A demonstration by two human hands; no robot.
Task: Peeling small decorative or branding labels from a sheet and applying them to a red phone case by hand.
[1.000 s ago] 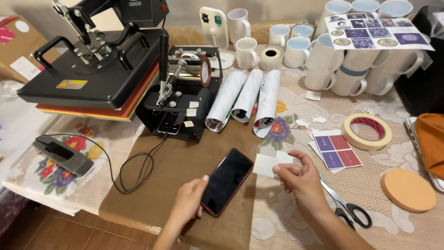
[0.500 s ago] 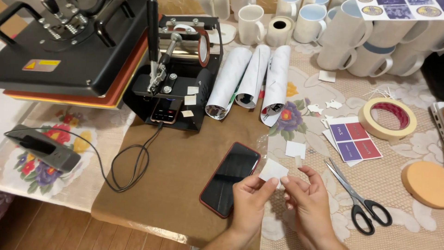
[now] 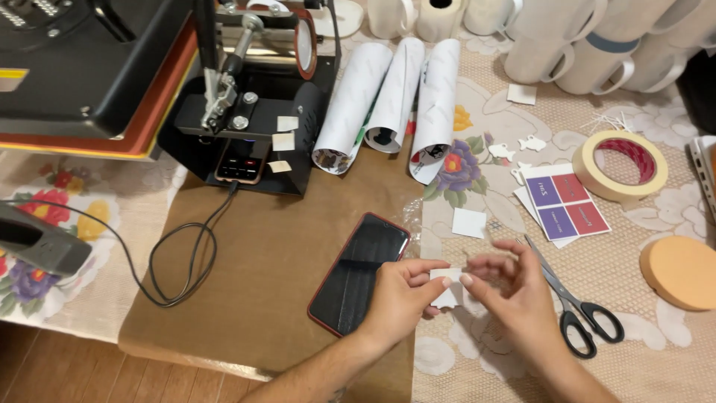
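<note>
My left hand (image 3: 399, 298) and my right hand (image 3: 514, 295) meet over the table's front edge and pinch a small white paper piece (image 3: 447, 291) between their fingertips. A dark phone with a red case (image 3: 358, 270) lies screen up on the brown paper sheet (image 3: 268, 276), just left of my left hand. Black-handled scissors (image 3: 574, 306) lie right of my right hand. Another small white square (image 3: 468, 222) rests on the lace tablecloth just beyond my hands.
A black mug press (image 3: 253, 112) and a flat heat press (image 3: 82, 75) stand at the back left, a cable (image 3: 186, 254) trailing forward. Three paper rolls (image 3: 395, 97), white mugs (image 3: 589, 52), a tape roll (image 3: 619, 164), printed cards (image 3: 567, 209) and an orange disc (image 3: 680, 272) surround the hands.
My left hand left the phone and joined my right hand on the white paper piece. The view moved closer and lower over the table.
</note>
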